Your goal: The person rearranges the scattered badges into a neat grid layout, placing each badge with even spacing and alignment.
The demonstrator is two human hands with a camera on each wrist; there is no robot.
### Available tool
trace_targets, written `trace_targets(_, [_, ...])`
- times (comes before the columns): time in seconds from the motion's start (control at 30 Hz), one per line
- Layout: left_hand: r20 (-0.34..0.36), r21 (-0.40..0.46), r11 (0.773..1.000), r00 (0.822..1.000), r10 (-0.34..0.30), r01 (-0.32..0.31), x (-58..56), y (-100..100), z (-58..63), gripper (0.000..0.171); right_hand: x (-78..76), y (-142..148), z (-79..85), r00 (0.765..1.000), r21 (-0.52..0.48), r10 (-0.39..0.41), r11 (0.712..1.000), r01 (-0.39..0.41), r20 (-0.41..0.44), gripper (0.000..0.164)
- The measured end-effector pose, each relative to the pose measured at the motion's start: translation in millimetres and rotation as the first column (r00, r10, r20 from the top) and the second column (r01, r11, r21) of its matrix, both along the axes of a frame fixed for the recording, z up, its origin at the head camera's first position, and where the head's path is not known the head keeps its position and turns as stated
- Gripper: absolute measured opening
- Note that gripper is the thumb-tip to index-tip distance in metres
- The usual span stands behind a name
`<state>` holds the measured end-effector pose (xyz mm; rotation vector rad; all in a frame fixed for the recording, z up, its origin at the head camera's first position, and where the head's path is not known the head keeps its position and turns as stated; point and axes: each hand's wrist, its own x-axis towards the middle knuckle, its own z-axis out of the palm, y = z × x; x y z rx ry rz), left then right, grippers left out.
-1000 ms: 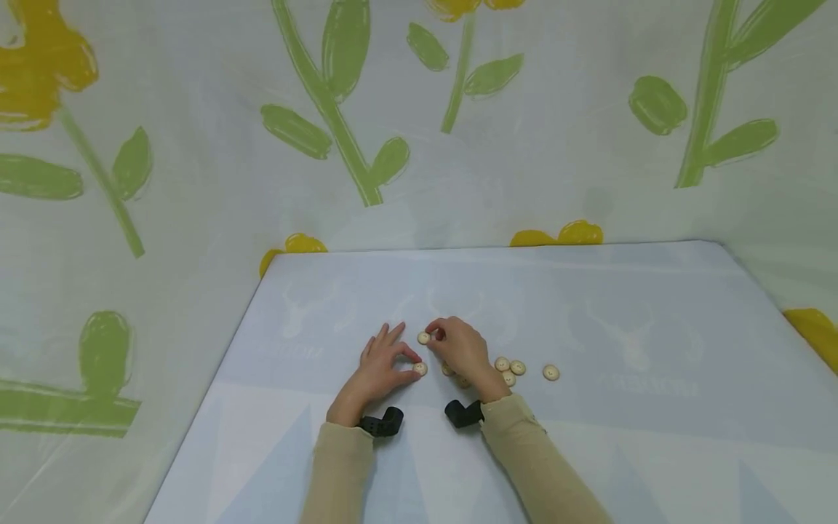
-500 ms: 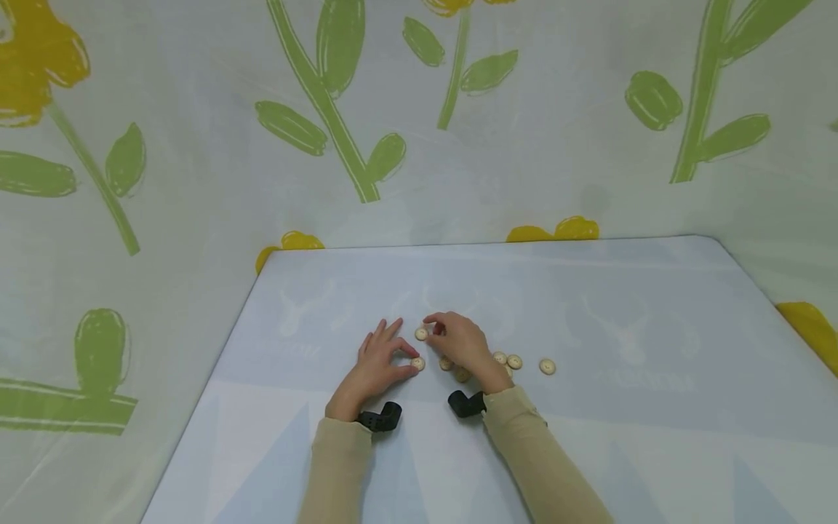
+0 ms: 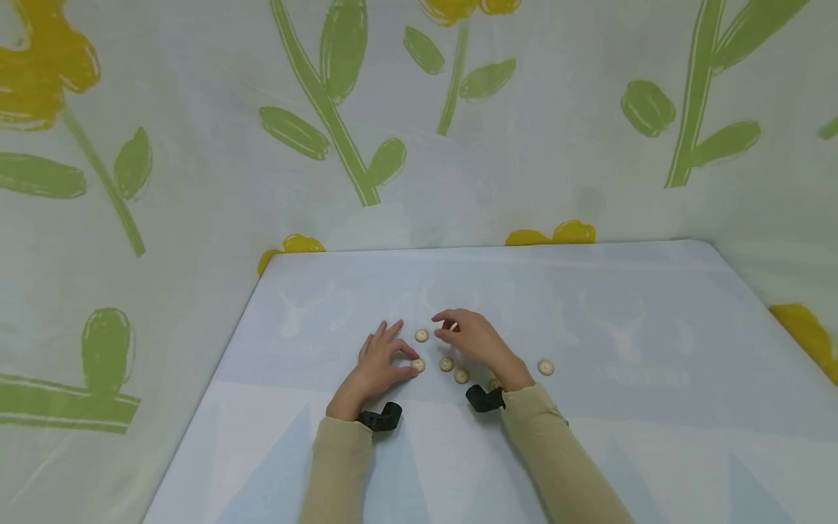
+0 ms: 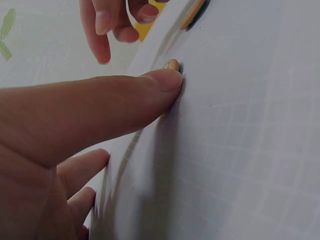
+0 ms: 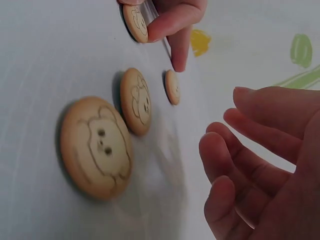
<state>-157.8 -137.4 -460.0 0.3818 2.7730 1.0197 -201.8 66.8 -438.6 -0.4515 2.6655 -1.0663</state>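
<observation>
Flat round wooden discs with animal faces drawn on them lie on the table. My left hand point(image 3: 376, 371) pinches one disc point(image 3: 418, 364) by its edge between thumb and index finger, the disc still on the tabletop; its other fingers are spread out. A second disc point(image 3: 422, 335) lies just beyond that one, with no hand on it. My right hand point(image 3: 478, 338) hovers to its right, fingers loosely bent and holding nothing. Close to that hand lie two more discs, a nearer one point(image 5: 97, 147) and a farther one point(image 5: 135, 100) in the right wrist view.
A disc point(image 3: 494, 383) shows partly under the right wrist, and a lone disc point(image 3: 546, 367) lies farther right. Both wrists carry black cameras. The pale patterned table point(image 3: 589, 306) meets a flower-printed curtain point(image 3: 458, 182) at the back.
My right hand has let go of the far disc and moved right, its wrist now covering discs that showed before. The left hand keeps its pinch in place.
</observation>
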Motion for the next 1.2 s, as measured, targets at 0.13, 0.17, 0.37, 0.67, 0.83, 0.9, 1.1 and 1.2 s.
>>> trace_targets(0.13, [0.009, -0.011, 1.0, 1.0, 0.002, -0.001, 0.1, 0, -1.0, 0.013, 3.9, 6, 3.1, 0.999, -0.005, 0.033, 0.999, -0.033, 0.009, 0.029])
trace_targets(0.17, [0.008, -0.008, 1.0, 1.0, 0.0, 0.0, 0.0, -1, -1.6, 0.013, 5.3, 8, 4.7, 0.999, -0.013, 0.048, 0.999, -0.048, 0.013, 0.029])
trace_targets(0.37, [-0.001, 0.013, 1.0, 1.0, -0.006, 0.006, -1.7, -2, -0.9, 0.012, 10.6, 18, 14.0, 0.994, -0.031, 0.108, 0.994, -0.108, 0.007, 0.028])
trace_targets(0.67, [0.002, -0.023, 0.999, 1.0, 0.022, -0.022, -0.8, -2, -4.8, 0.012, 13.1, 22, 10.7, 0.996, -0.053, 0.084, 0.995, -0.082, 0.037, 0.023])
trace_targets(0.83, [-0.011, -0.008, 1.0, 1.0, 0.02, -0.02, -0.5, -1, -6.2, 0.012, 15.4, 21, 6.7, 0.988, -0.078, 0.143, 0.987, -0.138, 0.053, 0.019])
trace_targets(0.9, [-0.013, -0.006, 1.0, 1.0, 0.018, -0.019, -0.7, -1, -6.0, 0.011, 15.6, 20, 4.9, 0.983, -0.086, 0.176, 0.981, -0.171, 0.05, 0.018])
trace_targets(1.1, [0.0, -0.006, 1.0, 1.0, 0.019, -0.019, -1.1, -1, -6.3, 0.011, 15.8, 20, 0.8, 0.973, -0.047, 0.23, 0.972, -0.229, 0.003, 0.016])
trace_targets(1.2, [0.004, -0.008, 1.0, 1.0, 0.019, -0.019, -0.7, -1, -6.2, 0.011, 15.9, 20, -0.3, 0.967, 0.008, 0.253, 0.968, -0.252, -0.013, 0.02])
